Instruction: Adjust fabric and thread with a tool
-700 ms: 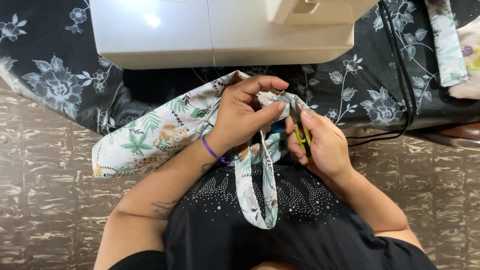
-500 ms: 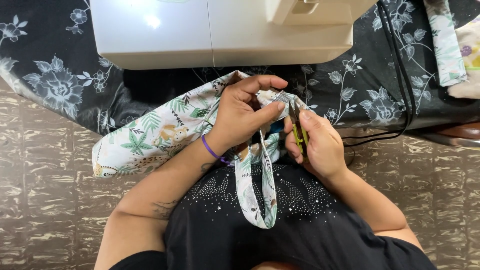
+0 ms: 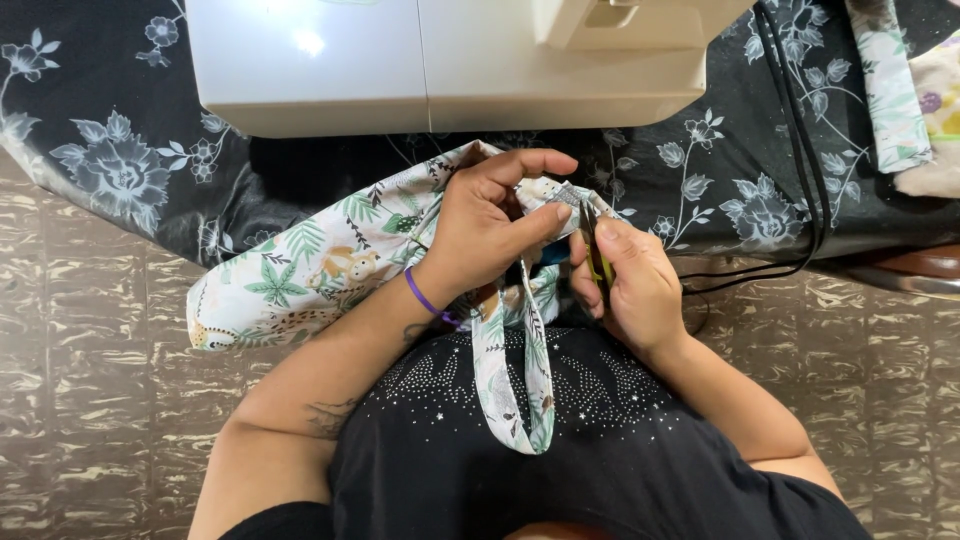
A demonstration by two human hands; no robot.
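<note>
Now the left hand [image 3: 478,232] pinches a folded edge of the leaf-print fabric [image 3: 320,265] between thumb and curled fingers [image 3: 530,165], holding it up just in front of the person's chest. That fabric, white with green leaves and small animals, spreads to the left from the hand and lies partly over the near edge of the worktop [image 3: 120,170], which is covered by a black cloth with pale flowers. 1 long strap of the same print [image 3: 515,385] hangs down in a loop from the hands over the black, studded shirt [image 3: 560,450].

Just to the right, the right hand [image 3: 632,285] is closed around a small yellow-green cutting tool [image 3: 598,262], its dark tip meeting the pinched fabric edge between the 2 hands. Whether the blades are open or closed cannot be told. A purple band [image 3: 424,297] circles the left wrist.

On the far side of the hands stands a white sewing machine [image 3: 440,60], filling much of the worktop. A black cable [image 3: 800,150] runs down its right side and curves toward the near edge. At the far right lies another strip of printed fabric [image 3: 890,80]. Below the worktop shows a brown patterned floor [image 3: 90,400].
</note>
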